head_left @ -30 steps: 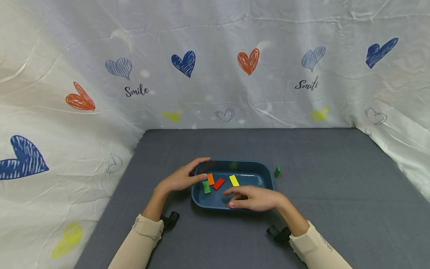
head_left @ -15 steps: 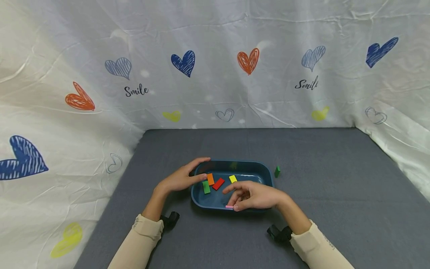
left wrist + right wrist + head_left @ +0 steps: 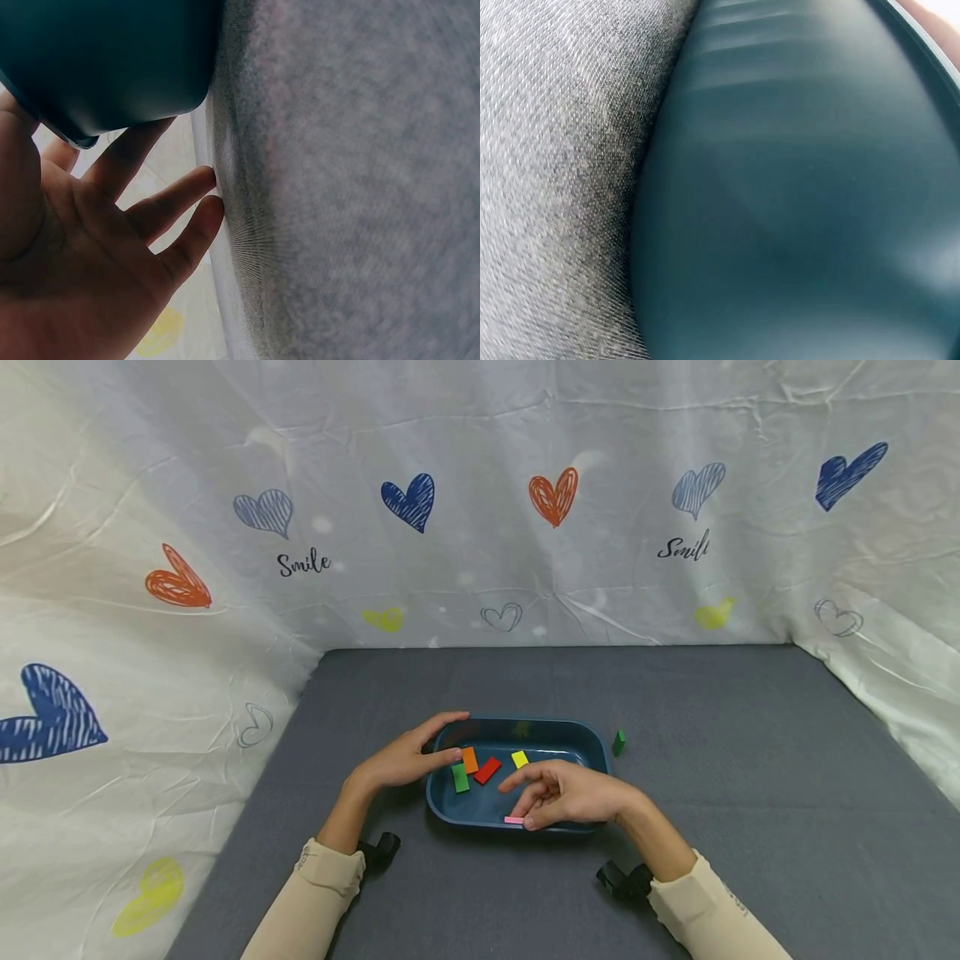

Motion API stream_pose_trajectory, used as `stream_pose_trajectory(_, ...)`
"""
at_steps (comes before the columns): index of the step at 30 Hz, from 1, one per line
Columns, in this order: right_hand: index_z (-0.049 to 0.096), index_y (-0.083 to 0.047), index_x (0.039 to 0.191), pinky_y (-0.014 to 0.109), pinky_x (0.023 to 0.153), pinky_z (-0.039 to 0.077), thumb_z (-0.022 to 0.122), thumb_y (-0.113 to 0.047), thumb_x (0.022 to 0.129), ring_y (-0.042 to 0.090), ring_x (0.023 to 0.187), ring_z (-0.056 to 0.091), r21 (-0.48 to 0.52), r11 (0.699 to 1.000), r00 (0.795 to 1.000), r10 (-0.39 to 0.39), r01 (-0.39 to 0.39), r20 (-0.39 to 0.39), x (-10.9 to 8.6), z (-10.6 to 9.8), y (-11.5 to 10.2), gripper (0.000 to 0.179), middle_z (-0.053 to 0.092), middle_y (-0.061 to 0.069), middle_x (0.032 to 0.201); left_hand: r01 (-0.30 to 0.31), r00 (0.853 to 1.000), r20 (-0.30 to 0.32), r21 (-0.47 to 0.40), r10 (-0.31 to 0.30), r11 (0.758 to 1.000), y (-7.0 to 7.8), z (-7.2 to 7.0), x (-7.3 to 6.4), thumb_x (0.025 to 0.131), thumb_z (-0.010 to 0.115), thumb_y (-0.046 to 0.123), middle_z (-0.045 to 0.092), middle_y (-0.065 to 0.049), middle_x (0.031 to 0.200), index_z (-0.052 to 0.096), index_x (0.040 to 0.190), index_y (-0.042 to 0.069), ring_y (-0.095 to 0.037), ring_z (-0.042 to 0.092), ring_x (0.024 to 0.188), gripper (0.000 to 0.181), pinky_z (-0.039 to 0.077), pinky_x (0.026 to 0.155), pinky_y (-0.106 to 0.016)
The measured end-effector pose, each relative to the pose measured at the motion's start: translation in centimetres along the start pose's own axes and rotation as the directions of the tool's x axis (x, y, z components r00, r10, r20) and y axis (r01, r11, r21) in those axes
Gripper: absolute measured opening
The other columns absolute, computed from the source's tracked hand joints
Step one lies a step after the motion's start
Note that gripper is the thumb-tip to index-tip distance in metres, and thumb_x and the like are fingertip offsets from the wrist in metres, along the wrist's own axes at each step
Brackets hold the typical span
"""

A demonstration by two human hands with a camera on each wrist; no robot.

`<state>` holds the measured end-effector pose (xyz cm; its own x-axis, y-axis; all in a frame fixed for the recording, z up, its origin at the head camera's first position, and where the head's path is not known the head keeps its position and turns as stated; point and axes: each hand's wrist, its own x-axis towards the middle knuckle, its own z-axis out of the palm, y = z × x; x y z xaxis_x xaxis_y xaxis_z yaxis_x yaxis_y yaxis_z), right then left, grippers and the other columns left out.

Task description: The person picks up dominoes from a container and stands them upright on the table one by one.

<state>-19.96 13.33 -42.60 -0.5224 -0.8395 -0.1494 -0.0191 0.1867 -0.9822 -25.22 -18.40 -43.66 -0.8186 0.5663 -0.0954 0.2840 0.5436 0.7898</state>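
Observation:
In the head view a blue tray (image 3: pixel 480 814) holds several small coloured blocks. My left hand (image 3: pixel 401 761) holds its left end, thumb over the rim and fingers outside. In the left wrist view, the fingers of my left hand (image 3: pixel 112 217) lie along the tray's outer wall (image 3: pixel 112 67). Over the near side of the tray, my right hand (image 3: pixel 573 793) pinches a pink block (image 3: pixel 513 820) between thumb and fingers, its index finger pointing left. Inside lie an orange block (image 3: pixel 470 760), a green block (image 3: pixel 461 778), a red block (image 3: pixel 487 770) and a partly covered yellow block (image 3: pixel 519 759).
Another green block (image 3: pixel 618 742) stands on the grey tablecloth (image 3: pixel 720 760), just right of the tray. A white curtain (image 3: pixel 465 552) printed with hearts hangs behind the table. The right wrist view shows mostly the tray's outer wall (image 3: pixel 795 187), with the hand nearly out of sight.
My right hand has lifted slightly, and the pink block has come into view in its fingertips. It now covers more of the yellow block. The left hand and tray stay put.

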Motion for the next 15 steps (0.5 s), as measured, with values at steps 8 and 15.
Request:
stream_pose_trajectory(8,0.043,0.012,0.145,0.025,0.081,0.059,0.07,-0.003,0.094,0.01,0.088,0.07,0.041,0.999,0.999,-0.021,0.02,0.028,0.04,-0.1,0.07,0.059,0.07,0.005,0.104,0.005,1.0,-0.003,-0.003,-0.005,1.0,-0.06,0.11,0.08,0.103,0.062,0.036,0.03,0.003,0.167,0.034,0.157,0.036,-0.032,0.026,0.156,0.062,0.027,0.12,-0.066)
stream_pose_trajectory(15,0.052,0.015,0.137,0.022,0.08,0.058,0.069,-0.002,0.095,0.009,0.09,0.067,0.041,0.997,0.997,-0.07,0.068,0.036,-0.17,-0.15,0.06,0.049,0.067,0.004,0.104,0.015,1.0,-0.005,0.01,-0.014,1.0,-0.04,0.13,0.07,0.101,0.063,0.043,0.03,0.004,0.167,0.034,0.157,0.039,-0.031,0.027,0.155,0.063,0.027,0.12,-0.065)
